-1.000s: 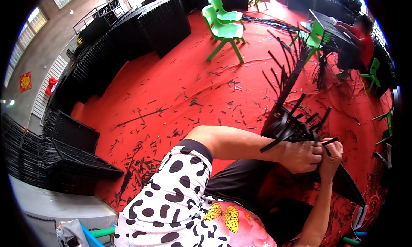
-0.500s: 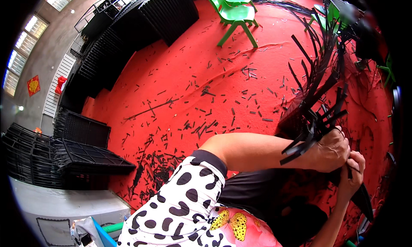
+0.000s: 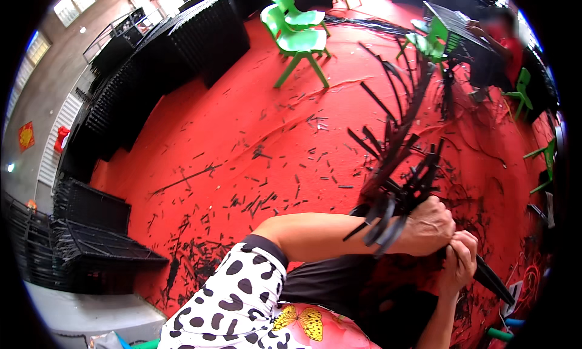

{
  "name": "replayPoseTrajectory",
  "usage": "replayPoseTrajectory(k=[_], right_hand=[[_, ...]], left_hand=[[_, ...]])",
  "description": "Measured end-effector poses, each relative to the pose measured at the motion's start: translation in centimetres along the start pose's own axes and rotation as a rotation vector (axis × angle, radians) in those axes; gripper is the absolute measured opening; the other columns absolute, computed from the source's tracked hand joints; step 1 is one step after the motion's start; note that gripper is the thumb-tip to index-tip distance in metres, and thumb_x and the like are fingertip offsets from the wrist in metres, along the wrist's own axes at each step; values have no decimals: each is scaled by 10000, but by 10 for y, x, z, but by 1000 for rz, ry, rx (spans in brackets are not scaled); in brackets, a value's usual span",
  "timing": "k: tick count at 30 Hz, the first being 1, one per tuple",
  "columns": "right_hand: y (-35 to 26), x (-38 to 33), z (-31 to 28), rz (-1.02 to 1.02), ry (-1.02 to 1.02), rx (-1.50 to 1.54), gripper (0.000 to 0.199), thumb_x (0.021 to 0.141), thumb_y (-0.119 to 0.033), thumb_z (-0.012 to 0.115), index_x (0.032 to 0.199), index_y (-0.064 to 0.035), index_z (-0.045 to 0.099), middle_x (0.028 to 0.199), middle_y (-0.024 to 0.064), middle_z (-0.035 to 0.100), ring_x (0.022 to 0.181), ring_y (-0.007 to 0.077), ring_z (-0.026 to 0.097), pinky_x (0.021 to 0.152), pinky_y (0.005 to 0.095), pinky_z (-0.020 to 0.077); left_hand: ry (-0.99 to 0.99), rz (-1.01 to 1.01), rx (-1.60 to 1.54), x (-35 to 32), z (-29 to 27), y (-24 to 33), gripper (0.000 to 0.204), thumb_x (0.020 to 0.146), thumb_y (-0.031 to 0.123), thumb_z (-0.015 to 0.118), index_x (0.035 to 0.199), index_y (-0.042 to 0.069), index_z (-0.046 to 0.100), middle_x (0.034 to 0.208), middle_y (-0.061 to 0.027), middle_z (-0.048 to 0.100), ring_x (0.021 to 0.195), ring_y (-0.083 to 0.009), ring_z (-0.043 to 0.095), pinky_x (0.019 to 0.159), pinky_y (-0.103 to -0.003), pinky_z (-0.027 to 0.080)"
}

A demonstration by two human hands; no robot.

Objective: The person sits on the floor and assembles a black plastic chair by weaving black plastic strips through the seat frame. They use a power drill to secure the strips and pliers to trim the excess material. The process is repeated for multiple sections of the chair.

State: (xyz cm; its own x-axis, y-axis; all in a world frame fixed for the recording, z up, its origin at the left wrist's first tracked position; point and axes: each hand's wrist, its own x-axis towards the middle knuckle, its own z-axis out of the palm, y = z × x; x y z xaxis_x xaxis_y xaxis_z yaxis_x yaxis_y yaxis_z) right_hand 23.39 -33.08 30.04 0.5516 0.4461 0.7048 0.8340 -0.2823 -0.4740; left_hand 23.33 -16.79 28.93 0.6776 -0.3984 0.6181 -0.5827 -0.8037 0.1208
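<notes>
A bundle of long, flat black strips (image 3: 397, 134) fans out above my hands, its loose ends spreading up and to the left. My left hand (image 3: 431, 224) is closed in a fist around the strips. Just below and to the right, my right hand (image 3: 462, 255) touches the left one, its fingers bent and pressed together on the same strips. From under both hands, the narrow gathered end (image 3: 494, 279) of the bundle runs down to the right. Some curled strips hang over my left wrist. What my right fingertips pinch exactly is hidden.
Short black offcuts (image 3: 260, 200) litter the red floor (image 3: 200, 130). Green chairs (image 3: 297, 40) stand ahead. Black frames (image 3: 212, 36) are stacked along the left, with more frames (image 3: 103, 237) nearer. Another person (image 3: 512, 49) sits at the far right beside a black frame (image 3: 464, 30).
The view has turned right, so the chairs and stacks sit further left and the other person shows more fully. Both hands keep their hold on the strips; the loose ends have swayed.
</notes>
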Motion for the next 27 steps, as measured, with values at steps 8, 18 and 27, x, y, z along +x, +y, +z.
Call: replayPoseTrajectory(k=[8,18,27], right_hand=[[4,1,-3,168,72,71,64,752,52,632,766,13,583,808,101,573,758,228,575,677,304,462],[1,1,-9,112,127,101,74,808,20,602,750,24,556,759,104,568,659,207,566,606,284,454],[12,18,6,434,215,509,194,937,-121,514,945,19,648,852,56,660,764,85,584,674,228,471]], left_hand=[[-207,-72,-136,1,-10,8,91,704,126,584,732,46,551,692,-126,585,668,-284,613,616,-384,458],[-359,-24,-197,12,-7,1,123,684,173,612,697,52,590,707,-149,614,615,-314,620,558,-412,508],[-357,-84,-271,47,-13,-50,208,677,169,598,807,10,624,715,-208,605,733,-382,601,678,-455,483]])
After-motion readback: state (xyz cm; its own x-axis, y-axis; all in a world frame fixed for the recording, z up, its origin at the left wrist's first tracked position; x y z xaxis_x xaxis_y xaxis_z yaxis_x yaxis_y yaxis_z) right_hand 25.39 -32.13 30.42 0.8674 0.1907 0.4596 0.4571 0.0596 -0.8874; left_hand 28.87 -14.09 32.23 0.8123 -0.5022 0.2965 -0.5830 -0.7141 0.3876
